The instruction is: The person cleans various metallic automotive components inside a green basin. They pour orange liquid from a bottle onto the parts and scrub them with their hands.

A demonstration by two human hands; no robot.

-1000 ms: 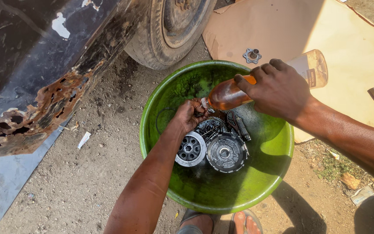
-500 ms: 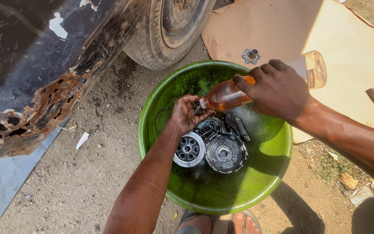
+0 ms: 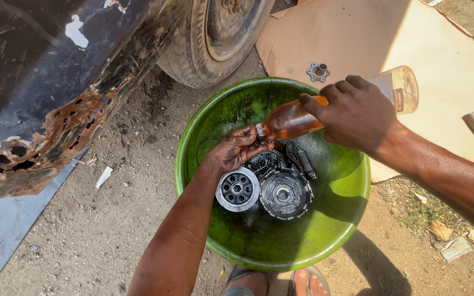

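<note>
two hands over green basin (image 3: 352, 216), right hand (image 3: 352, 112) fingers wrapped around tilted amber bottle (image 3: 289, 120), left hand (image 3: 237, 148) fingers cupped, perhaps pinching its mouth

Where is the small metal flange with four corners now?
The metal flange lies on the cardboard sheet, just beyond the green basin's far rim, near the tyre.

Dirt ground (image 3: 111, 230) carries green basin (image 3: 336, 230), cardboard (image 3: 357, 38).

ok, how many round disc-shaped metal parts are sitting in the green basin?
2. A silver-rimmed round hub lies just below the left hand; a darker round disc sits right beside it, in the green plastic basin. Smaller parts piled under the hands may hide more.
</note>
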